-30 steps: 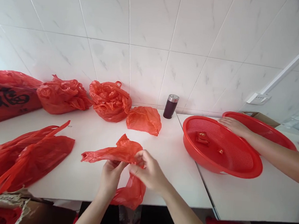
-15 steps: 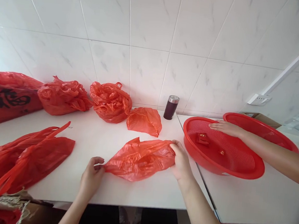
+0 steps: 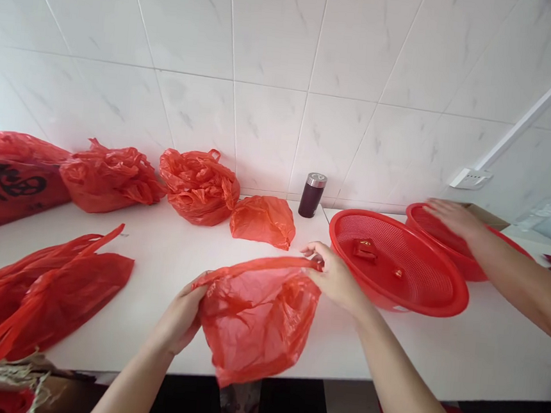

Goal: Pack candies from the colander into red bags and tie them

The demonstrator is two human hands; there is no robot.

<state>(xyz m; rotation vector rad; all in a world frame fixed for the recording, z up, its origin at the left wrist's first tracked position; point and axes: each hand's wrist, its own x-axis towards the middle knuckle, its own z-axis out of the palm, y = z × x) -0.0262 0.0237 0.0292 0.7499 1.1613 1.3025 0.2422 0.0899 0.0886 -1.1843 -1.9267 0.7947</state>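
Note:
A thin red plastic bag (image 3: pixel 258 324) hangs between my two hands at the table's front edge, its mouth spread and its lower end drooping over the edge. My left hand (image 3: pixel 183 317) grips the bag's left side, some fingers hidden behind the film. At the upper right corner, my right hand (image 3: pixel 332 276) pinches the bag's rim between thumb and fingers. Just beyond it, a smaller red plastic bag (image 3: pixel 263 221) lies puffed on the white table (image 3: pixel 162 286). Right of my right hand stands a red plastic basket (image 3: pixel 424 271) holding a small red packet (image 3: pixel 365 250) and a tiny gold-and-red piece (image 3: pixel 398 273).
A co-worker's hand (image 3: pixel 451 215) is over a second red basket (image 3: pixel 487 267). A dark thermos (image 3: pixel 312 195) stands near the wall. Stuffed red bags (image 3: pixel 200 187) line the back left; a knotted-looking red bag (image 3: pixel 56 290) lies front left above a torn cardboard box (image 3: pixel 61 396).
The bag has been spread wider and brought toward me, its lower end now hanging over the edge. The co-worker's hand has moved from the near basket to the far one.

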